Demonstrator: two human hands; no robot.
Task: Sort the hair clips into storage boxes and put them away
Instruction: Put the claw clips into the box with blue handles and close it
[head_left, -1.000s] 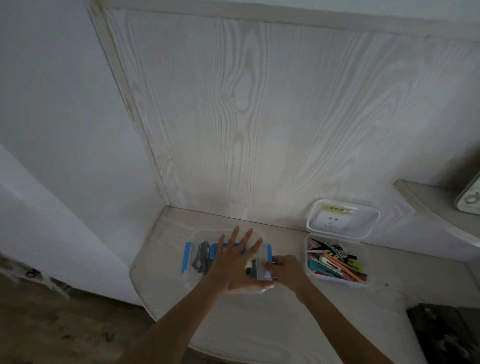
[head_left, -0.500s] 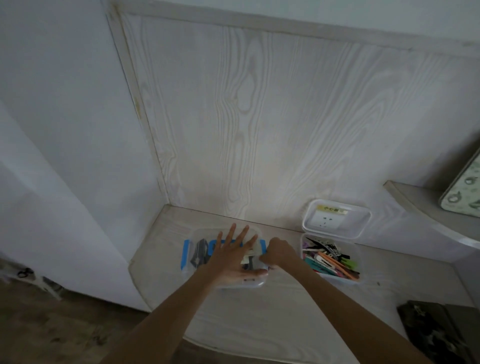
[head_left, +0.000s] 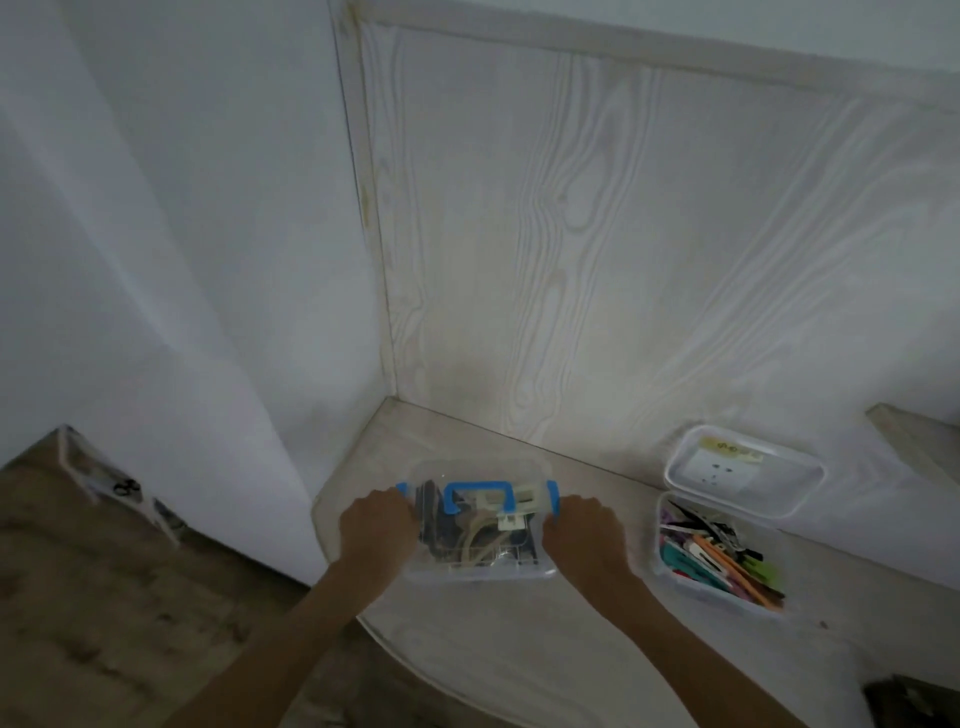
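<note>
Your left hand (head_left: 378, 530) grasping the lidded box (head_left: 480, 569) by its left end, your right hand (head_left: 582, 535) grasping its right end, open box of coloured clips (head_left: 719, 564) right of that hand, pale surface (head_left: 519, 634) beneath.

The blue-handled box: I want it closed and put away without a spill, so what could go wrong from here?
The blue-handled box sits near the table's curved front edge; pressing unevenly with the left hand and right hand at its ends might slide it off. Clips look piled high inside, so the lid may not seat fully. The second box beside it stands open, lid up, full of coloured clips; a right elbow swing could knock it.
</note>
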